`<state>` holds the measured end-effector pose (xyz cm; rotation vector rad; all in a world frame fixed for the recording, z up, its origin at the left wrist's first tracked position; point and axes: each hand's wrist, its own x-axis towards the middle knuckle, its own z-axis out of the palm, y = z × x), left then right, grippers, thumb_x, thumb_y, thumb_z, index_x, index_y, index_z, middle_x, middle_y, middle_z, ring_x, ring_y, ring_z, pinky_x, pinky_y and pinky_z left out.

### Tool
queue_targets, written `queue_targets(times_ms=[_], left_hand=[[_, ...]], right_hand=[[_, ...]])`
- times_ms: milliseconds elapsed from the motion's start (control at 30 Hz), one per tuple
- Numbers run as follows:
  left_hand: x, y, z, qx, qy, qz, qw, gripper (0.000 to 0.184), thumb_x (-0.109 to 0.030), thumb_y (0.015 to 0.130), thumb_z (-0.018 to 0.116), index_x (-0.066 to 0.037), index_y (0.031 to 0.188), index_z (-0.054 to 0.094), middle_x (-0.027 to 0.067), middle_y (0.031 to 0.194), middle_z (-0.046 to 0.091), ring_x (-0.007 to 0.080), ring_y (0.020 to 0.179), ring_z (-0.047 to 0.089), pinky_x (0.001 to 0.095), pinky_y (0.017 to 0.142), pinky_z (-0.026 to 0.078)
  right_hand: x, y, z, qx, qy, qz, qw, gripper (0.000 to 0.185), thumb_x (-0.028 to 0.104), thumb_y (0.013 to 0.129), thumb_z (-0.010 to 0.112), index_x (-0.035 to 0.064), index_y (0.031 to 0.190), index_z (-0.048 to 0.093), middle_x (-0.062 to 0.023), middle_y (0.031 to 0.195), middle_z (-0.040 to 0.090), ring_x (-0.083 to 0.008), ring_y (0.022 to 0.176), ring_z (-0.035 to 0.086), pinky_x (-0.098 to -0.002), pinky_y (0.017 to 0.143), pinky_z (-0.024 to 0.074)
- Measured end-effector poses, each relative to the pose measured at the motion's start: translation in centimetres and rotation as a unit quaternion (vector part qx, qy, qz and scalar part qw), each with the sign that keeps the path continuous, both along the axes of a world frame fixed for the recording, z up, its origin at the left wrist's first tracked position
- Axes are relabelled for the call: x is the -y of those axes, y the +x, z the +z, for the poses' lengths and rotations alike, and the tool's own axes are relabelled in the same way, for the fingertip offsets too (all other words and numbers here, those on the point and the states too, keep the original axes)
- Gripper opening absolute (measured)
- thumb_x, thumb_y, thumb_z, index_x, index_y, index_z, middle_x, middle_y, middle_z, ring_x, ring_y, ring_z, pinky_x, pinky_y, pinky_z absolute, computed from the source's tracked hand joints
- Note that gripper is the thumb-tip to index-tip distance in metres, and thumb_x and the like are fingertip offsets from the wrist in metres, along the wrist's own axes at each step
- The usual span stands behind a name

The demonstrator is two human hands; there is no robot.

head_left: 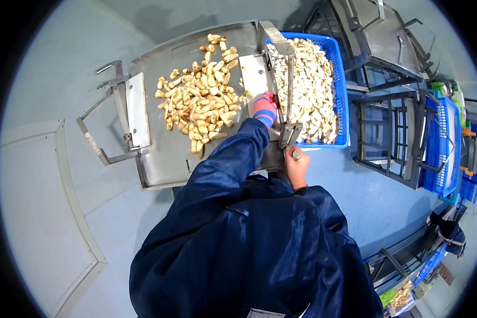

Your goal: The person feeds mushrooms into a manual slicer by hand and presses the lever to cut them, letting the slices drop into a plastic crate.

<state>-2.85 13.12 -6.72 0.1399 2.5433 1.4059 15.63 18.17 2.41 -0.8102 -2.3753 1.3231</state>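
Note:
My left hand (pixel 264 110), in a pink and blue striped glove, is closed beside the blade of a metal slicer (pixel 290 79). Whatever its fingers hold is hidden from above. Bare, my right hand (pixel 297 168) wraps round the slicer's metal handle (pixel 297 155) at the table's near edge. A heap of whole mushrooms (pixel 204 98), cream with brown ends, lies to the left of my gloved hand. Just beyond the blade on the right, a blue plastic basket (pixel 342 100) is full of pale mushroom slices (pixel 312 87). A white board (pixel 255 74) lies next to the blade.
The steel table (pixel 159 172) carries a second slicer frame (pixel 121 108) with a white board at its left end. On the right stand metal racks (pixel 389 132), another steel table (pixel 389 40) and stacked blue baskets (pixel 442 143). A person (pixel 450 233) is at the far lower right.

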Motion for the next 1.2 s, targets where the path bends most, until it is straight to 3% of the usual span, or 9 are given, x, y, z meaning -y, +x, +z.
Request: queue_targets(times_ms=[67, 167, 400, 533, 667, 833, 900, 1033, 1200], left_hand=[[0.1, 0.1, -1.7, -0.091, -0.02, 0.014, 0.996, 0.029, -0.005, 0.072, 0.061, -0.005, 0.1, 0.059, 0.0112, 0.082, 0.064, 0.0247, 0.074, 0.061, 0.0317, 0.07, 0.048], [0.0, -0.4, -3.7, -0.059, 0.0, -0.006, 0.998, 0.029, -0.005, 0.071, 0.06, -0.004, 0.101, 0.058, 0.0103, 0.081, 0.064, 0.0242, 0.071, 0.061, 0.0315, 0.069, 0.048], [-0.1, -0.7, -5.6, 0.063, 0.099, 0.0, 0.993, 0.018, -0.008, 0.079, 0.056, -0.003, 0.095, 0.061, 0.0094, 0.075, 0.063, 0.0217, 0.065, 0.06, 0.0313, 0.063, 0.049], [-0.9, 0.1, -1.8, -0.072, -0.065, 0.015, 0.995, 0.019, -0.015, 0.082, 0.057, -0.003, 0.096, 0.06, 0.0058, 0.07, 0.06, 0.0142, 0.059, 0.056, 0.027, 0.055, 0.046], [-1.3, -0.6, 0.5, 0.267, 0.203, 0.11, 0.936, 0.02, -0.018, 0.085, 0.055, -0.006, 0.101, 0.059, 0.0051, 0.072, 0.06, 0.0137, 0.058, 0.055, 0.0267, 0.053, 0.047], [-0.2, -1.2, 5.5, 0.283, 0.34, -0.074, 0.894, 0.024, -0.019, 0.084, 0.056, -0.008, 0.106, 0.058, 0.0044, 0.083, 0.062, 0.0139, 0.071, 0.057, 0.026, 0.066, 0.048], [2.0, -1.7, 8.5, 0.042, -0.019, -0.191, 0.98, 0.028, -0.02, 0.08, 0.059, -0.01, 0.107, 0.058, 0.009, 0.09, 0.062, 0.0203, 0.082, 0.059, 0.0306, 0.074, 0.048], [9.7, -5.6, 6.9, -0.206, -0.393, -0.16, 0.882, 0.026, -0.018, 0.071, 0.06, -0.013, 0.096, 0.061, 0.0112, 0.098, 0.059, 0.028, 0.09, 0.057, 0.0379, 0.079, 0.046], [15.3, -9.1, 3.3, -0.226, -0.455, -0.223, 0.832, 0.021, -0.012, 0.076, 0.051, -0.01, 0.094, 0.061, 0.0127, 0.097, 0.059, 0.0293, 0.09, 0.058, 0.0369, 0.079, 0.046]], right_hand=[[0.6, -1.2, 3.1, -0.01, -0.06, -0.046, 0.997, 0.022, 0.01, 0.075, 0.062, 0.0009, 0.059, 0.05, -0.0162, 0.047, 0.044, -0.0258, 0.038, 0.039, -0.0352, 0.043, 0.0361], [0.4, -1.2, 2.5, -0.026, 0.052, -0.016, 0.998, 0.022, 0.011, 0.075, 0.062, 0.0008, 0.059, 0.05, -0.0167, 0.047, 0.044, -0.0276, 0.039, 0.04, -0.0356, 0.043, 0.036], [0.2, 0.3, -1.7, -0.022, 0.02, -0.004, 1.0, 0.02, 0.01, 0.074, 0.061, 0.0006, 0.06, 0.05, -0.0201, 0.052, 0.047, -0.0371, 0.047, 0.046, -0.0382, 0.044, 0.0372], [0.0, 1.0, -2.8, 0.016, 0.011, 0.013, 1.0, 0.019, 0.013, 0.074, 0.062, 0.0046, 0.06, 0.053, -0.0164, 0.052, 0.051, -0.0358, 0.05, 0.052, -0.0391, 0.055, 0.0378], [-0.2, 1.1, -2.6, 0.039, 0.013, 0.016, 0.999, 0.018, 0.016, 0.074, 0.063, 0.0075, 0.061, 0.054, -0.0132, 0.051, 0.053, -0.034, 0.05, 0.052, -0.0385, 0.063, 0.0355], [0.1, 0.6, -1.5, -0.021, 0.019, 0.0, 1.0, 0.018, 0.014, 0.074, 0.062, 0.0065, 0.06, 0.053, -0.0143, 0.052, 0.052, -0.0344, 0.049, 0.05, -0.0395, 0.06, 0.0358], [-0.1, 0.6, -1.4, -0.007, 0.025, 0.015, 1.0, 0.021, 0.013, 0.074, 0.062, 0.0051, 0.059, 0.049, -0.0149, 0.051, 0.051, -0.0346, 0.048, 0.048, -0.0392, 0.055, 0.0359], [0.0, 0.4, -1.1, -0.029, 0.01, 0.009, 0.999, 0.023, 0.014, 0.075, 0.062, 0.0072, 0.057, 0.048, -0.0119, 0.048, 0.049, -0.0322, 0.046, 0.047, -0.0386, 0.058, 0.0343], [-0.1, 0.6, -1.6, -0.021, 0.027, 0.011, 0.999, 0.025, 0.016, 0.076, 0.062, 0.0095, 0.057, 0.048, -0.0086, 0.046, 0.047, -0.0298, 0.046, 0.048, -0.0374, 0.062, 0.0336]])
